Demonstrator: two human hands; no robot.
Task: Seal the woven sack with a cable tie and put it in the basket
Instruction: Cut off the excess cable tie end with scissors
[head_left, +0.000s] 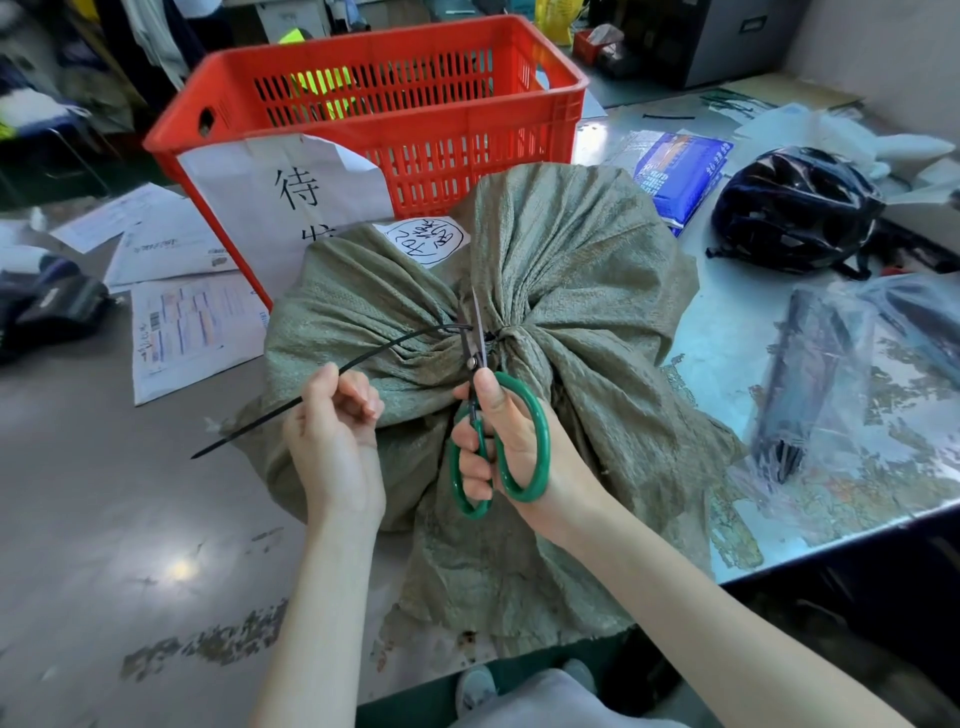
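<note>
At frame centre, the left hand (332, 441) pinches the cable tie (363, 358) tail cinching the woven sack (571, 270); the right hand (498, 436) grips green scissors (480, 374). The blades could nick the fabric, judging by their closeness.

Bulky olive-green woven sack (545, 322) fills table centre, butting the big red slotted plastic basket (405, 104) at 12 o'clock, whose open top is unobstructed from above. Left hand (332, 431) gripping the black cable tie tail (291, 405) blocks 9 o'clock of the neck; right hand (498, 441) with green-handled scissors (488, 415) blocks 6 o'clock. Bare grey tabletop (104, 519) at 7–8 o'clock is free; printed papers (192, 332) at 10, black helmet (795, 208) at 2, clear plastic bags (857, 374) at 3–4 crowd the rest.
</note>
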